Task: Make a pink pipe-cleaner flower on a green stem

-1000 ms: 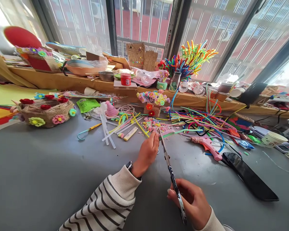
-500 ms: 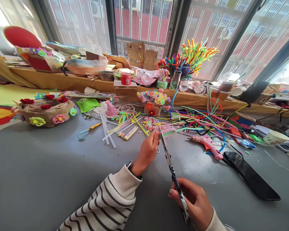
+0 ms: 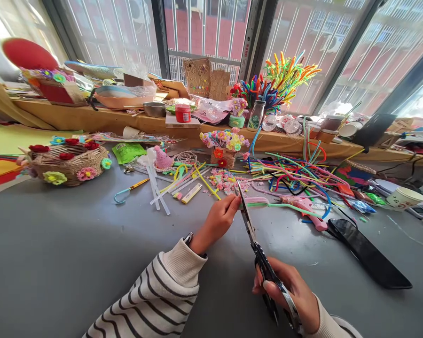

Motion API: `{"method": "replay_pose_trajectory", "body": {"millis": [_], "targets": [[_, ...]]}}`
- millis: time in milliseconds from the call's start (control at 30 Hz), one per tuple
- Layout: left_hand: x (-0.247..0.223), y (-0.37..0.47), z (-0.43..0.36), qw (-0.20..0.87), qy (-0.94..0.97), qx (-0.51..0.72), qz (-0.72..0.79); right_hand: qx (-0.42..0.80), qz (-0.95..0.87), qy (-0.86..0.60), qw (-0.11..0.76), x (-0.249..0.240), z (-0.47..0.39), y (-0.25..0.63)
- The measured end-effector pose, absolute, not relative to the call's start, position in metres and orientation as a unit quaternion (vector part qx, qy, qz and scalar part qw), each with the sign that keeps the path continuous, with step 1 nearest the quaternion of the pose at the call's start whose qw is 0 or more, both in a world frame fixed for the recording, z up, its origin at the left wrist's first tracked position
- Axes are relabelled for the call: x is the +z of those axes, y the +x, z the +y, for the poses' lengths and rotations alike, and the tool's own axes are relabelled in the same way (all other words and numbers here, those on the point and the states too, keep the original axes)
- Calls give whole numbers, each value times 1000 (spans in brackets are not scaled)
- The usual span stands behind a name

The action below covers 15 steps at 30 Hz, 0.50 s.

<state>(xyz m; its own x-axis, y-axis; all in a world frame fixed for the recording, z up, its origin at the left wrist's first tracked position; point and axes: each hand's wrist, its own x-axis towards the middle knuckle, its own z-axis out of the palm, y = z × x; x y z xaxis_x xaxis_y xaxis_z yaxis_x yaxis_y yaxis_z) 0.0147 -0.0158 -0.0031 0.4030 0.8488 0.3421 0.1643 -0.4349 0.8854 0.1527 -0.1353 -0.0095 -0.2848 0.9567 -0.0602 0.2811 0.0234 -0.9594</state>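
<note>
My left hand (image 3: 220, 218) pinches the end of a green and pink pipe cleaner (image 3: 268, 203) that lies across the grey table (image 3: 74, 244). My right hand (image 3: 292, 293) grips the handles of a pair of scissors (image 3: 257, 251). The scissor blades point away from me and meet the pipe cleaner right beside my left fingertips. A heap of small pink and yellow cuttings (image 3: 227, 180) lies just beyond the blades.
A tangle of coloured pipe cleaners (image 3: 296, 176) and a pink glue gun (image 3: 308, 209) lie to the right, with a black phone (image 3: 368, 253) nearer me. A woven basket with flowers (image 3: 66, 162) stands at the left. White glue sticks (image 3: 155, 188) lie mid-table.
My left hand and the pipe cleaner shifted slightly right. My right hand drew the scissors lower and to the right, and the pipe cleaner now stretches out to the right of the blades.
</note>
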Motion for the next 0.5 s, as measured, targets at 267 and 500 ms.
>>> {"method": "replay_pose_trajectory", "body": {"millis": [267,500], "targets": [[-5,17,-16,364,734,440,367,486,-628,-482,370,-14,-135,147],[-6,17,-15,356,728,439,389,481,-609,-498,388,-17,-135,142]]}}
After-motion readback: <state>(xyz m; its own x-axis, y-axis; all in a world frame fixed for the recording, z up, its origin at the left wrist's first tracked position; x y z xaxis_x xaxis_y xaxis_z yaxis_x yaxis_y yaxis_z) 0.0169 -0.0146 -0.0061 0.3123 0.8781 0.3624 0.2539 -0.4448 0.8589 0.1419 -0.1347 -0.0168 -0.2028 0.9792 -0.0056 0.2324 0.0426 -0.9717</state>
